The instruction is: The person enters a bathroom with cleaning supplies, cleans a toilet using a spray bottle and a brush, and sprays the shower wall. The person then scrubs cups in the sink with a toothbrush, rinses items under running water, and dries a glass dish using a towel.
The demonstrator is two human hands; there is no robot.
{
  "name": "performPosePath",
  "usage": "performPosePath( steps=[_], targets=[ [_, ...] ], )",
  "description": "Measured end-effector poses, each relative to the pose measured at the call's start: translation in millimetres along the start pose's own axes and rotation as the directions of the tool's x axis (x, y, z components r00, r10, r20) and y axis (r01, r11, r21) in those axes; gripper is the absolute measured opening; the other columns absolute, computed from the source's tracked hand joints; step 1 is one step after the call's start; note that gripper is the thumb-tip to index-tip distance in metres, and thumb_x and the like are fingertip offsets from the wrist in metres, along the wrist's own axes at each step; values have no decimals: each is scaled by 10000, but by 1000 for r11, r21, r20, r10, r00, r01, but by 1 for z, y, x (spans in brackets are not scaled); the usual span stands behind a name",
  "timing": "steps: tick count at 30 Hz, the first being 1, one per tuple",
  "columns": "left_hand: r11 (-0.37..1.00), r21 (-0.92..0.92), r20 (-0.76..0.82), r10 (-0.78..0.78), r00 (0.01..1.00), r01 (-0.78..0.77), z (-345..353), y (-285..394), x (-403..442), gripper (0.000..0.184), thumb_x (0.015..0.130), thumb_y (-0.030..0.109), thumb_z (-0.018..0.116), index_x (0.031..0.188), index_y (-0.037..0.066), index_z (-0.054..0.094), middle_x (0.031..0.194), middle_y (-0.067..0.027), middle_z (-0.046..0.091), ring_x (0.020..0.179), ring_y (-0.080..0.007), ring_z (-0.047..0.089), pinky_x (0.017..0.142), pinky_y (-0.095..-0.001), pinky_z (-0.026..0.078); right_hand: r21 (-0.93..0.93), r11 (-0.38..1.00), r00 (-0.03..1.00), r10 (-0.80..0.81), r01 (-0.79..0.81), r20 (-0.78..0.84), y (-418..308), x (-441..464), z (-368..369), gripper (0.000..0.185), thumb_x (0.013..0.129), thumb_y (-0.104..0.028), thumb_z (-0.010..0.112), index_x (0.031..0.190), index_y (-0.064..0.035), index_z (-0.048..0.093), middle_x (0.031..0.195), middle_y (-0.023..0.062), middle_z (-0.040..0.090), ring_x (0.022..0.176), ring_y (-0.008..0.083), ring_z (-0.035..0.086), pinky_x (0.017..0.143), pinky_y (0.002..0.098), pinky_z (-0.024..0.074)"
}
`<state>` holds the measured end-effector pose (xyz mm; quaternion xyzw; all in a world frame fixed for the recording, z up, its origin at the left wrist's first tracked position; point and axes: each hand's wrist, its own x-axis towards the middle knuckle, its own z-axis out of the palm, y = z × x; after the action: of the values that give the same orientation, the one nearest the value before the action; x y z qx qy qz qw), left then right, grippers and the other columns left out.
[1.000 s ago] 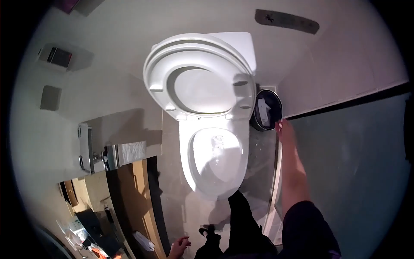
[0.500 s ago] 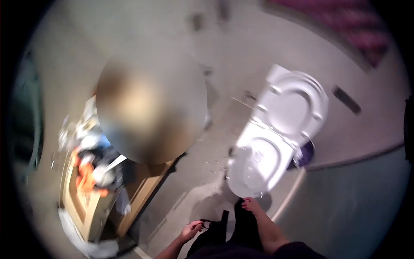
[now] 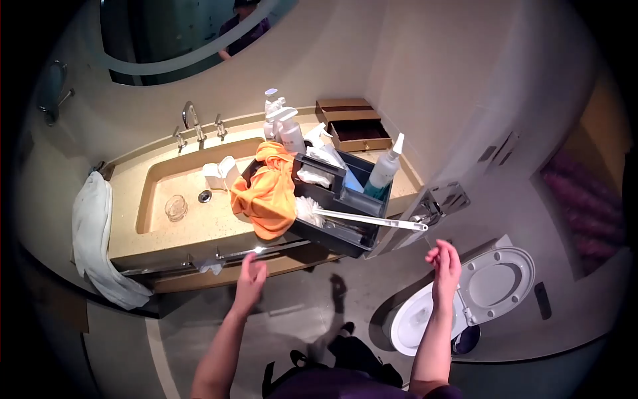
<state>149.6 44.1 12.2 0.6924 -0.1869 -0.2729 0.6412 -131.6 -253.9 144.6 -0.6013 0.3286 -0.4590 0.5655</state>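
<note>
My left hand [image 3: 250, 282] is raised in front of the counter's edge, below the orange cloth, and holds nothing. Near the handle end of a white toilet brush [image 3: 372, 219] is my right hand [image 3: 445, 266], its fingers partly curled and nothing seen in them. The brush lies across a dark caddy [image 3: 332, 199] on the counter. An orange cloth [image 3: 269, 193] drapes over the caddy's left side. Within the caddy are a bottle of blue-green liquid [image 3: 383, 174] and white cloths [image 3: 319, 166]. White spray bottles [image 3: 290, 130] stand behind it.
A sink basin [image 3: 159, 199] with a tap [image 3: 193, 121] holds white cups [image 3: 220, 173]. White towels [image 3: 93, 233] hang at the counter's left end. A brown box [image 3: 355, 126] sits at the back. The toilet [image 3: 409, 326], lid up, and a bin [image 3: 466, 340] are at right.
The view has swung from the toilet to the counter with the sink and caddy. Both my hands have come up and forward, from low by my body to the counter's front.
</note>
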Motion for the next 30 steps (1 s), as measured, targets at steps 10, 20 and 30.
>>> performPosePath(
  steps=[10, 20, 30],
  targets=[
    [833, 493, 58, 255, 965, -250, 33, 40, 140, 868, 762, 373, 677, 1383, 62, 156, 1295, -482, -46, 1276, -550, 21, 1059, -471, 152, -302, 923, 920, -117, 241, 375, -27, 130, 155, 206, 906, -125, 494, 1027, 10, 591, 769, 33, 607, 723, 86, 560, 661, 218, 447],
    [864, 423, 127, 242, 962, -273, 33, 53, 154, 720, 781, 266, 673, 1313, 71, 230, 1275, -434, 46, 1223, -509, 177, 1012, -425, 255, -781, 394, 820, 105, 485, 562, 84, 253, 291, 345, 766, -375, 600, 920, -71, 656, 914, 177, 603, 921, 328, 570, 799, 412, 458],
    [936, 210, 402, 182, 897, -284, 6, 31, 162, 762, 772, 330, 666, 1375, 220, 214, 1301, -455, -49, 1026, -475, 498, 871, -387, 448, -655, 573, 870, -313, 492, 381, 49, 196, 349, 260, 803, -232, 615, 952, -19, 616, 812, 141, 643, 709, 275, 633, 662, 361, 493]
  ],
)
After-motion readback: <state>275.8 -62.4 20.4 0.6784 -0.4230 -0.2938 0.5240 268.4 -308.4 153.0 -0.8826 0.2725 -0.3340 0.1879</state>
